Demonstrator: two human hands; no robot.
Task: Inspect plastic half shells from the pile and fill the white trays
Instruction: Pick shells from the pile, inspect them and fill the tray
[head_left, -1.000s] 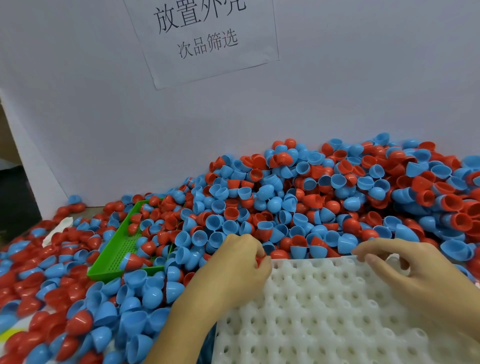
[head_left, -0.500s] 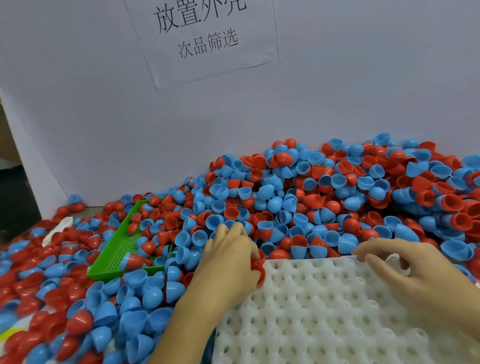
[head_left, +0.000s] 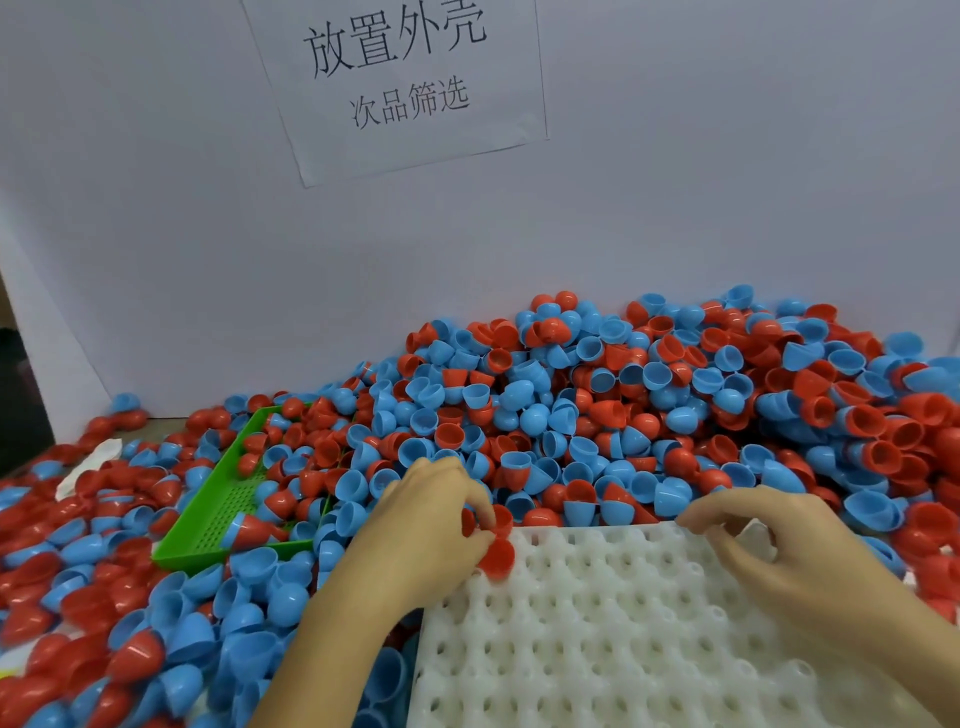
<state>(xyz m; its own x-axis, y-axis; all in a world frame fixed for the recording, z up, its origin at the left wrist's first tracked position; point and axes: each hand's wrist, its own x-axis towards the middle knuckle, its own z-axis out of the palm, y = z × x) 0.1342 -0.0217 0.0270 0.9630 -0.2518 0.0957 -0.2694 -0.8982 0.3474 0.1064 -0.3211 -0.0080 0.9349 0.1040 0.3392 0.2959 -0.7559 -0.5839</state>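
Left hand (head_left: 426, 525) now holds red shells (head_left: 496, 556) over white tray (head_left: 597, 639).

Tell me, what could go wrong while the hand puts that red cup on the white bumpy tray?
The red half shell sits at the very corner of the white tray, so it might miss its slot and roll off. The pile leans against the tray's far edge, so loose shells could slide on uninspected. The left hand seems to hold several shells, so one may drop.

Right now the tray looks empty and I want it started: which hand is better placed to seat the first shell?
Left. The left hand already holds red shells over the white tray corner; the right hand holds none.
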